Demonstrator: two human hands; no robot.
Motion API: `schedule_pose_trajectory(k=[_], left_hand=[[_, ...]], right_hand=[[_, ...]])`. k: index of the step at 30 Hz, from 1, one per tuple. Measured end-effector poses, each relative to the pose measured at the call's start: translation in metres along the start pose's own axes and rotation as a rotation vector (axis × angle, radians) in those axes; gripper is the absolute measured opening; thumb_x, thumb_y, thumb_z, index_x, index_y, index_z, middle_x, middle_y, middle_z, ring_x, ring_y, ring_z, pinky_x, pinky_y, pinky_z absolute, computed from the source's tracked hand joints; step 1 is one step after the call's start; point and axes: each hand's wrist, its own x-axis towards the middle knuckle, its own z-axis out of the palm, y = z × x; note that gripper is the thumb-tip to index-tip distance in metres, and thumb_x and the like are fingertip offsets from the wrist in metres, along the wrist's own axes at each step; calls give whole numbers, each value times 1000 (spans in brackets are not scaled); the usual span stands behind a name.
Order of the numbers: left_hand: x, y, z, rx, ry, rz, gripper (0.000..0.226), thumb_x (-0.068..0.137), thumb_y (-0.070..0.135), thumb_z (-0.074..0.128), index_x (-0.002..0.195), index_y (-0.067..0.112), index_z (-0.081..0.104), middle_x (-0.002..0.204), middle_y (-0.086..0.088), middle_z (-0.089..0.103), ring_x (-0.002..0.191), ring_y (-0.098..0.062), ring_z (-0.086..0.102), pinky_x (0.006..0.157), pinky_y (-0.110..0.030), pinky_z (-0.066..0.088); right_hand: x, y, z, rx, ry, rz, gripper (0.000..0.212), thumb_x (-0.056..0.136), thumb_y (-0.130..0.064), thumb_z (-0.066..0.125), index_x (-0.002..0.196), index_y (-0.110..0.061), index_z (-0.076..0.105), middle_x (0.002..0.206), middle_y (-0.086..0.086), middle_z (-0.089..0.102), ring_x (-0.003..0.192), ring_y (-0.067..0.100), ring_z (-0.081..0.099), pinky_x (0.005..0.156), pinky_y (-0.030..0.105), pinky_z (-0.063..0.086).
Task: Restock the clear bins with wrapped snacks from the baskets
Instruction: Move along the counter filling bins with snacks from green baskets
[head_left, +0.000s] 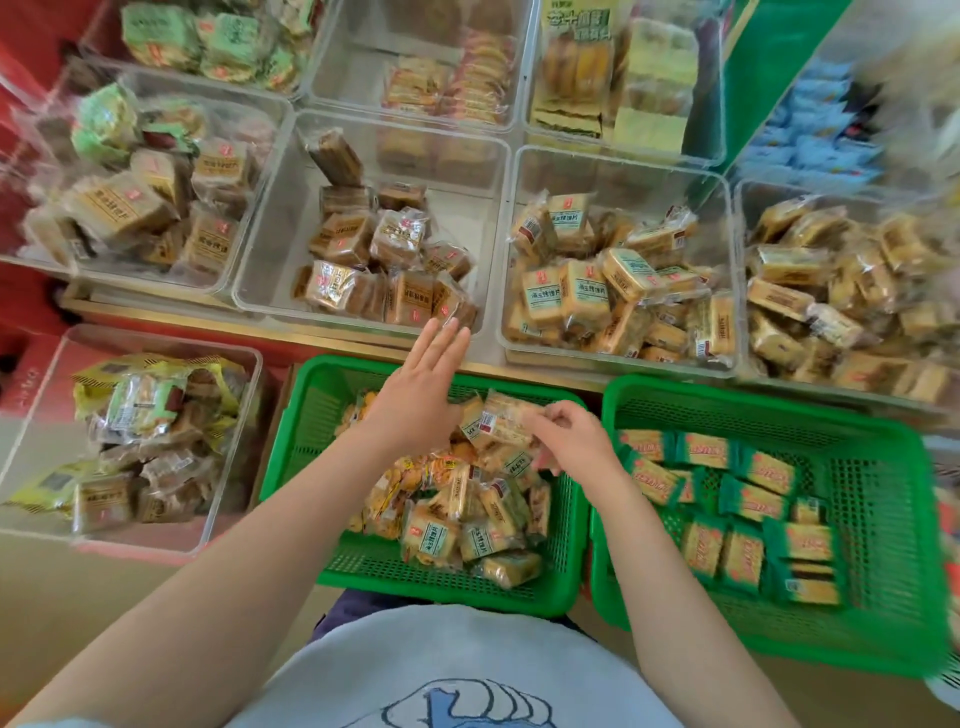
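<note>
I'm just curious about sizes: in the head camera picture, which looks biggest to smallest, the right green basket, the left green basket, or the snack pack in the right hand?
1. Right green basket, though barely; it could be the wide lens.
2. Left green basket.
3. Snack pack pinched by the right hand, far smallest.

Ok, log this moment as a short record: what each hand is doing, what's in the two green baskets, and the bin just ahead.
left hand: open, fingers straight, above the left basket, reaching toward the bin
right hand: pinching a wrapped snack
left basket: mixed wrapped snacks
right basket: green-edged packets, about one layer
bin: partly filled, space at back
</note>
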Motion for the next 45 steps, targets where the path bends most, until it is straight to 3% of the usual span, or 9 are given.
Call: schedule_pose_trajectory(k=[3,6,12,17,21,24,27,32,45], left_hand=[[-5,21,-26,-359,-34,-85,56,100,25,53,153,23,36,164,5,22,152,-14,13,121,-42,21],[-16,45,-40,-756,-60,-248,35,101,40,50,132,25,59,127,1,63,103,-15,67,79,-34,58],[-23,67,-43,-1153,3,-319,36,91,45,68,115,17,65,101,-6,75,86,-20,75,71,-37,61],[-20,66,-48,-1234,33,-297,32,89,12,70,120,20,63,108,-11,73,93,-25,74,70,-36,60],[-22,66,-50,-1279,42,-216,42,88,7,71,127,20,58,105,-7,75,93,-23,74,73,-35,60],[-16,62,-46,-1087,152,-227,47,93,18,67,137,20,52,122,-3,69,102,-17,69,83,-36,60],[-7,43,-36,-392,252,-183,61,98,26,59,153,19,34,155,0,38,141,-18,38,116,-40,36],[-8,12,-13,208,63,-101,87,98,33,56,159,16,-3,167,-2,-7,153,-20,-10,125,-42,9],[-11,3,0,138,140,-59,92,96,34,56,158,14,-8,165,-2,-18,151,-19,-20,124,-44,15]], right_hand=[[-27,-22,-16,110,-56,-123,24,98,-34,65,106,-15,52,109,11,64,70,34,74,61,42,53],[-44,-37,-23,123,-49,-274,25,95,-23,70,110,-24,50,121,7,58,85,27,74,72,44,62],[-56,-52,-17,-77,25,-522,39,77,-32,84,96,-41,51,116,-6,52,104,9,58,89,33,52],[-58,-53,-17,212,-18,-396,35,91,-37,72,117,-25,51,121,2,59,105,18,66,83,23,56],[-54,-55,-23,459,-194,-193,33,101,-27,60,127,-11,49,108,18,73,86,34,73,74,40,62],[-47,-60,-24,380,-175,-140,30,101,-26,60,121,-4,57,101,20,74,73,29,70,65,34,61],[-23,-73,-34,331,12,-81,32,100,-30,60,120,-5,56,98,16,73,72,23,70,69,34,61],[17,-115,-60,515,107,-166,30,101,-34,58,119,-9,58,101,13,72,76,22,73,69,33,61],[17,-35,2,199,-64,11,12,101,-15,57,107,-6,62,88,13,70,74,26,71,76,40,62]])
